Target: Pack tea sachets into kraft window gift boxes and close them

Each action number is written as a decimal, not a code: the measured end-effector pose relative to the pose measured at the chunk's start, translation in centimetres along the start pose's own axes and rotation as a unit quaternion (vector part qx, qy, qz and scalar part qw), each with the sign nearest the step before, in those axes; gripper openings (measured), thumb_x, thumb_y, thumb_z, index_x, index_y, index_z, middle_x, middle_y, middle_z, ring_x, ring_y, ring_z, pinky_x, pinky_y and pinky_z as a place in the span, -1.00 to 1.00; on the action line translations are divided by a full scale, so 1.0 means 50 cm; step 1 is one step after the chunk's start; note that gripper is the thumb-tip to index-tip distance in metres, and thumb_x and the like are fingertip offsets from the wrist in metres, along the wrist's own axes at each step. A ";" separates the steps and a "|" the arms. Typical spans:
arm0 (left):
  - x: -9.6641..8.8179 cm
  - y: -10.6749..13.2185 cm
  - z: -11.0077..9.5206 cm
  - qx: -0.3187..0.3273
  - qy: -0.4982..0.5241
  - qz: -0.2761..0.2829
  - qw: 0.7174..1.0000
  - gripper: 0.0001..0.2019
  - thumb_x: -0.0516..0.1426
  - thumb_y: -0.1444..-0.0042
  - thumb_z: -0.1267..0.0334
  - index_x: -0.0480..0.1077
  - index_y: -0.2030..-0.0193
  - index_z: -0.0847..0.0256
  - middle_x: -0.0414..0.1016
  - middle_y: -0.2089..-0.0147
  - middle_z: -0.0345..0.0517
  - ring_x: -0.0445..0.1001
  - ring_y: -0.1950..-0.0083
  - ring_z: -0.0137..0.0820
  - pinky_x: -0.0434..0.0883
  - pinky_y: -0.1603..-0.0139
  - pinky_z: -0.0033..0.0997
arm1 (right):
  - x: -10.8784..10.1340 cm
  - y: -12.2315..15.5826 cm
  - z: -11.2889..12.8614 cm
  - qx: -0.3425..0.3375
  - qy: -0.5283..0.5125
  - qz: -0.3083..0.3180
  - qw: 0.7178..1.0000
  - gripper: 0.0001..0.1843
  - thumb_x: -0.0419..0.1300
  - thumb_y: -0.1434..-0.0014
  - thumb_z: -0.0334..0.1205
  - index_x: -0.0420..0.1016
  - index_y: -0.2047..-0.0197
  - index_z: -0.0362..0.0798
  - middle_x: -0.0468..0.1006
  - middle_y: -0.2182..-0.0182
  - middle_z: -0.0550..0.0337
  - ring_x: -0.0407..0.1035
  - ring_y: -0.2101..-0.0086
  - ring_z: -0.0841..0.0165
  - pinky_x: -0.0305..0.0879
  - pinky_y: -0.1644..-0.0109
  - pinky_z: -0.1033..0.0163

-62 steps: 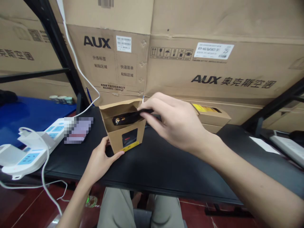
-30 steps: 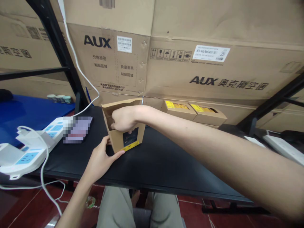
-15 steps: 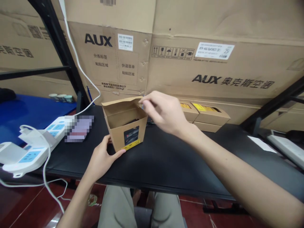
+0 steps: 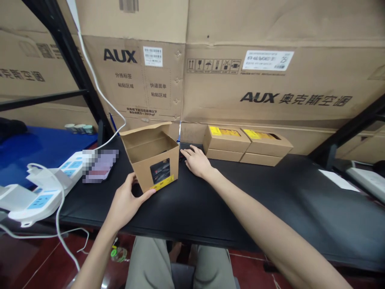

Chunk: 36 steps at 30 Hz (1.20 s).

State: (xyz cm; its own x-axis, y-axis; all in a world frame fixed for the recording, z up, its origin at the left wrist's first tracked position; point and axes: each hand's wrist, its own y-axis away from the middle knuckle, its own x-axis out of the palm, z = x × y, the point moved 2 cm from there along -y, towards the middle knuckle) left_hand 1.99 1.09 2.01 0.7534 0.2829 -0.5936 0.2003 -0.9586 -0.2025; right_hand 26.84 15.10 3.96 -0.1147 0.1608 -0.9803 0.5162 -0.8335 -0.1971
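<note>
A small brown cardboard box [image 4: 164, 158] stands open on the black table [image 4: 228, 208], lid flap up at the back. Through its front window a dark item shows inside, above a yellow label. My left hand [image 4: 128, 200] grips the box's lower left corner, thumb on the front face. My right hand [image 4: 195, 160] lies on the table just right of the box, fingers stretched out over a dark object I cannot make out.
Two closed brown boxes [image 4: 227, 142] [image 4: 264, 146] with yellow labels sit against the large AUX cartons [image 4: 270, 80] at the back. White power strips [image 4: 45, 184] with cables lie at the left table edge. A black shelf post [image 4: 72, 64] rises behind them.
My right hand put the dark item down into the box, drew back out past the lid flap and came down flat on the table right of the box. The left hand stayed.
</note>
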 end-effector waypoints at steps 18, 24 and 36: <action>0.001 0.001 0.018 -0.004 -0.028 0.001 1.000 -0.39 0.30 -0.05 -0.24 0.38 -0.11 0.09 0.69 -0.17 0.07 0.63 -0.23 0.06 0.60 -0.12 -0.06 | -0.011 0.182 -0.093 0.171 -0.237 -0.219 0.931 -0.65 0.02 -0.33 -0.25 0.65 0.06 -0.05 0.57 0.21 0.03 0.46 0.31 0.30 0.36 0.14 0.18; 0.003 -0.001 0.026 -0.003 -0.039 -0.005 0.999 -0.40 0.31 -0.03 -0.24 0.39 -0.08 0.09 0.70 -0.13 0.07 0.66 -0.18 0.08 0.62 -0.07 -0.06 | -0.026 0.193 -0.114 0.236 -0.376 -0.213 0.870 -0.67 0.07 -0.30 0.02 0.53 0.18 -0.02 0.58 0.40 0.17 0.48 0.39 0.30 0.37 0.16 0.19; 0.005 -0.001 0.023 -0.005 -0.037 -0.007 0.999 -0.41 0.32 -0.01 -0.24 0.40 -0.05 0.07 0.71 -0.12 0.07 0.66 -0.17 0.10 0.63 -0.05 -0.06 | 0.006 0.185 -0.133 0.265 -0.309 -0.231 0.884 -0.46 0.21 -0.20 -0.03 0.50 -0.19 -0.09 0.48 0.38 0.20 0.38 0.41 0.33 0.37 0.15 0.18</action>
State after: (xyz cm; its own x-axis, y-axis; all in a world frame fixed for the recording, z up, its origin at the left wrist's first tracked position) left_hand 1.44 1.25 1.00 0.7026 0.2978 -0.6463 0.2169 -0.9546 -0.2041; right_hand 37.21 10.94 1.76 -0.7352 0.3652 -0.5711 -0.1572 -0.9114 -0.3804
